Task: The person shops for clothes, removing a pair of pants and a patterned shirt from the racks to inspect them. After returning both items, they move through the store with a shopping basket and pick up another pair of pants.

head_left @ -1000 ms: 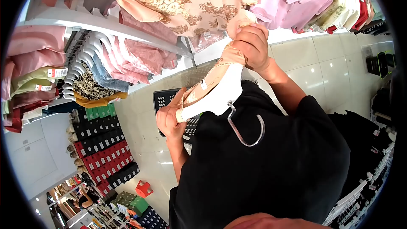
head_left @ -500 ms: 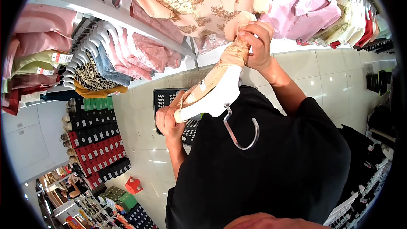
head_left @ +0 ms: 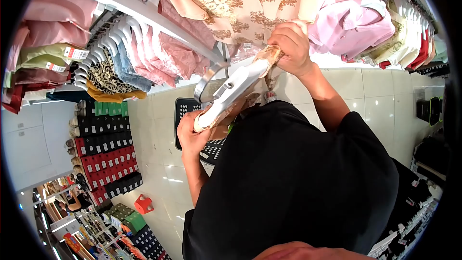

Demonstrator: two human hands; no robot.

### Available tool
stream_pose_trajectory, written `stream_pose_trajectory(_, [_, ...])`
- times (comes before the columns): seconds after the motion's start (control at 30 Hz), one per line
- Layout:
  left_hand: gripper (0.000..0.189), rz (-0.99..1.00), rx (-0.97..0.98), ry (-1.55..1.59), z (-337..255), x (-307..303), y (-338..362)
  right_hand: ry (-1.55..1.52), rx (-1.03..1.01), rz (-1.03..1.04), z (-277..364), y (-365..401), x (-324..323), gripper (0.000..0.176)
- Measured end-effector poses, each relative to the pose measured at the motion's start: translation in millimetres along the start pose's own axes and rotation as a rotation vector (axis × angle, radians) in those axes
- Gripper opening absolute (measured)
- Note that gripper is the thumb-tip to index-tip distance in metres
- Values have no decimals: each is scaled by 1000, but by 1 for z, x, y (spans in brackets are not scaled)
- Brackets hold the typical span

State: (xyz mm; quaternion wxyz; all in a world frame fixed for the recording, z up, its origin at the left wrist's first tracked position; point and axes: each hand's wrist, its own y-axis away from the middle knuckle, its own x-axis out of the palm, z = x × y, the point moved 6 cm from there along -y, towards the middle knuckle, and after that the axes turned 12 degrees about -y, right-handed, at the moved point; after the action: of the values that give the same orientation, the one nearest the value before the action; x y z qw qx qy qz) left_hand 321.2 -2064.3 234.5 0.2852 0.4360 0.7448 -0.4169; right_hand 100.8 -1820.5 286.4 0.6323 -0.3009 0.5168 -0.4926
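I hold a white hanger (head_left: 230, 91) with a peach lace garment (head_left: 266, 58) draped on it, just above my black shirt. My left hand (head_left: 192, 137) grips the hanger's lower end. My right hand (head_left: 290, 48) is closed around its upper end and the bunched lace. The hanger's metal hook (head_left: 206, 80) curves up and left, toward the rack. A matching peach lace top (head_left: 236, 0) hangs directly above my hands.
A clothes rail (head_left: 144, 17) runs across the top with pink garments (head_left: 159, 62), leopard and denim pieces on white hangers. Pale pink tops (head_left: 356, 19) hang at right. A black perforated basket (head_left: 192, 115) sits on the tiled floor, and rows of boxed goods (head_left: 108, 149) at left.
The hanger has been flipped over: its hook pointed down over my shirt, and now points up toward the rail. Both hands kept their grip and rose slightly.
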Motion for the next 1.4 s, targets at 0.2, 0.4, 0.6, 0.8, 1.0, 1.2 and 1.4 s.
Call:
stream_pose_trajectory(0.2, [38, 85, -80, -3, -15, 6, -10, -40, 42, 144, -6, 1, 20, 21])
stream_pose_trajectory(0.4, [22, 121, -291, 34, 1, 9, -15, -47, 177, 278, -6, 1, 32, 28])
stream_pose_trajectory(0.6, [19, 108, -373, 166, 19, -14, -26, -40, 321, 127, -20, -1, 22, 59])
stream_pose_trajectory(0.8, [15, 92, -401, 309, 22, -46, -38, -934, 846, -117, -42, 15, 31, 66])
stream_pose_trajectory(1.0, [15, -71, -476, 365, 35, -79, -49, -781, 1068, 264, -59, 55, 47, 36])
stream_pose_trajectory(1.2, [16, -161, -410, 311, 47, -113, -51, -790, 1122, 243, -61, 66, 40, 33])
stream_pose_trajectory(1.4, [19, -195, -394, 269, 38, -124, -55, -887, 1073, 87, -69, 66, 34, 32])
